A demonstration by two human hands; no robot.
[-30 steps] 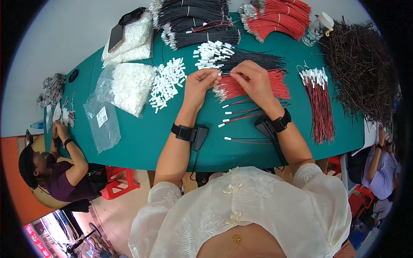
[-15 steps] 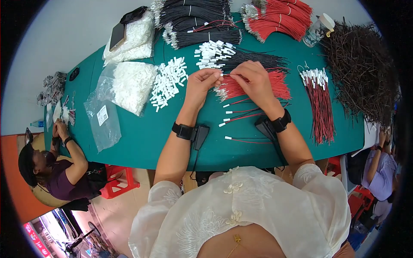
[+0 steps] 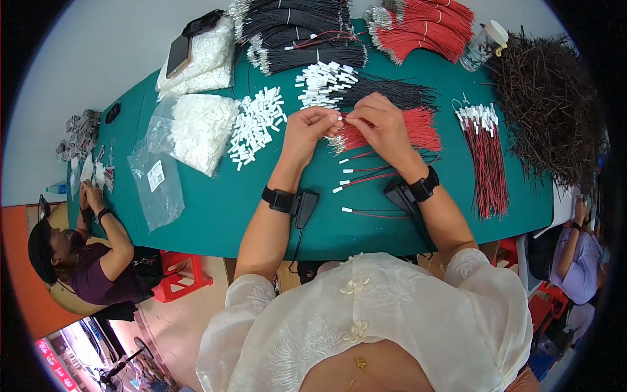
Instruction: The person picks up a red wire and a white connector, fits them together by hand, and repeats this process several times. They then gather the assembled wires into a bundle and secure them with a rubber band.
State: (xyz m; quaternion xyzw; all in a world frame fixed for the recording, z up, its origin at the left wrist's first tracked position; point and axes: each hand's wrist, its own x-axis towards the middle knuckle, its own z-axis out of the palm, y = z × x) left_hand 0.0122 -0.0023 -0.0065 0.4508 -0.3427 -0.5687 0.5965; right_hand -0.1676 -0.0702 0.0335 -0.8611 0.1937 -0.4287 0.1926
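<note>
Over the middle of the table my left hand (image 3: 305,135) pinches a small white connector housing (image 3: 339,119) between thumb and fingertips. Close against it, my right hand (image 3: 383,127) has its thumb and fingers pressed together at what looks like a thin wire end, too small to make out well. Beneath the right hand lies a spread of red wires (image 3: 426,129) with metal ends. Beyond the hands are black wires (image 3: 398,93) fitted with white connectors (image 3: 326,81). A few red-and-black wire pairs with white connectors (image 3: 348,171) lie nearer to me.
Loose white connectors (image 3: 256,127) and a bag of them (image 3: 202,130) lie left. Black wire bundles (image 3: 294,26) and red ones (image 3: 424,29) line the back. Right are a finished-looking bunch (image 3: 483,163), a cup (image 3: 483,47) and a dark tangled heap (image 3: 548,104). A person (image 3: 91,255) works at left.
Both hands have sunk slightly toward me. The right fingertips have shifted a little at the connector, which stays in my left hand.
</note>
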